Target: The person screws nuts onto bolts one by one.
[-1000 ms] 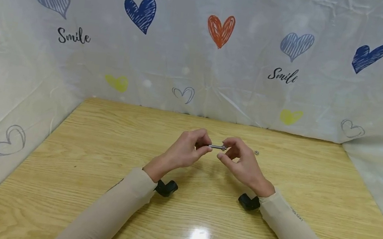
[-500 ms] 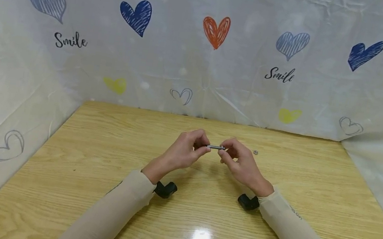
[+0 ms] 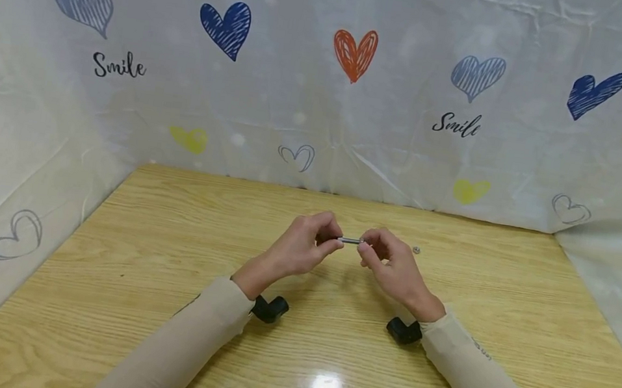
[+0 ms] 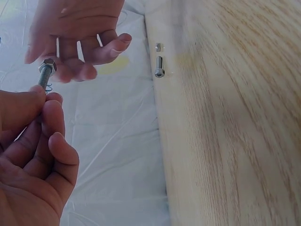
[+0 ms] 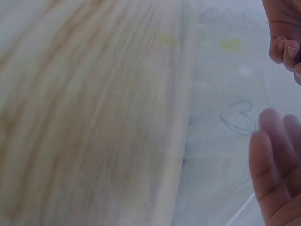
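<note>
My left hand [image 3: 304,242] pinches a metal bolt [image 3: 350,240] between thumb and fingertips, holding it level above the table. In the left wrist view a hex nut [image 4: 48,65] sits on the threaded end of the bolt, which sticks out past the left fingertips. My right hand [image 3: 393,264] pinches at that nut end with thumb and index finger, largely covering the nut in the head view. In the right wrist view only parts of the two hands show, and the bolt is hidden.
On the wooden table [image 3: 165,227], beyond the right hand, lie a second bolt [image 4: 160,67] and a small nut [image 4: 158,47]. A white cloth [image 3: 276,98] with printed hearts hangs behind the table and at its sides.
The right thumb, apart from the nut a second ago, has come in against the bolt's nut end opposite the index finger. The left hand keeps its grip on the bolt, almost unmoved.
</note>
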The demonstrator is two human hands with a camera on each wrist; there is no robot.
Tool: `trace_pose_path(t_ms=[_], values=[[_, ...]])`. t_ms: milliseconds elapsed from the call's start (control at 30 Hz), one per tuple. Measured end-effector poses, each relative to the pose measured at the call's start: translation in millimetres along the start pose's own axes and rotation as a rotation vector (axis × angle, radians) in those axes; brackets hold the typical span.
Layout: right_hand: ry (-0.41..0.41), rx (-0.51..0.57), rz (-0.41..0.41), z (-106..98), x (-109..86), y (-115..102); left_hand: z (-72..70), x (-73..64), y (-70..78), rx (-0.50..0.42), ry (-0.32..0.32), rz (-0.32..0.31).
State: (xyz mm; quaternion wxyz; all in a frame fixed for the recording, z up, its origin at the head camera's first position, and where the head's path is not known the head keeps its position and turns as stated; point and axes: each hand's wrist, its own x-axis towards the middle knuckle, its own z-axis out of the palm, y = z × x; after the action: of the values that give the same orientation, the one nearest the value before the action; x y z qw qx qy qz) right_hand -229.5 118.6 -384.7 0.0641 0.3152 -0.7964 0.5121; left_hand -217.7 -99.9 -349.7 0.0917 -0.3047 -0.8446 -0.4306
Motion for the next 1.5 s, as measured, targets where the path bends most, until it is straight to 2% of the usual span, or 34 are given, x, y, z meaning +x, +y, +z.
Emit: trace_pose_path(t_ms=[167, 333, 400, 533, 767, 967, 1200, 1367, 1500], values=[[-0.01, 0.037, -0.005, 1.7, -0.5, -3.6, -0.9, -1.0, 0.2, 0.005, -0.001, -0.012], [-0.017, 0.047, -0.059, -0.1, -0.3, -26.0, -1.4, -1.6, -0.2, 0.001, -0.001, -0.006], [-0.02, 0.045, -0.054, -1.1, -0.4, -34.9, -1.3, -1.8, -0.5, 0.0, 0.0, 0.0], [-0.017, 0.038, 0.005, -0.9, -0.4, -39.0, -0.4, -1.4, -1.1, -0.001, -0.006, 0.016], [-0.01, 0.035, 0.026, -1.5, -0.5, -36.8, 0.6, -0.8, -0.9, -0.003, -0.011, 0.039], [-0.037, 0.047, 0.082, -1.9, -1.3, -37.7, 0.6, -0.9, -1.7, -0.012, -0.012, 0.019], [-0.033, 0.03, -0.001, -1.7, -0.5, -38.0, 0.5, -0.1, -2.0, -0.004, -0.007, 0.008], [-0.035, 0.057, 0.004, 0.7, 0.6, -20.6, 1.3, 0.3, -1.1, -0.005, -0.006, 0.015], [-0.034, 0.06, 0.005, 0.4, 0.2, -21.7, 2.1, 0.3, 0.9, -0.007, -0.007, 0.018]])
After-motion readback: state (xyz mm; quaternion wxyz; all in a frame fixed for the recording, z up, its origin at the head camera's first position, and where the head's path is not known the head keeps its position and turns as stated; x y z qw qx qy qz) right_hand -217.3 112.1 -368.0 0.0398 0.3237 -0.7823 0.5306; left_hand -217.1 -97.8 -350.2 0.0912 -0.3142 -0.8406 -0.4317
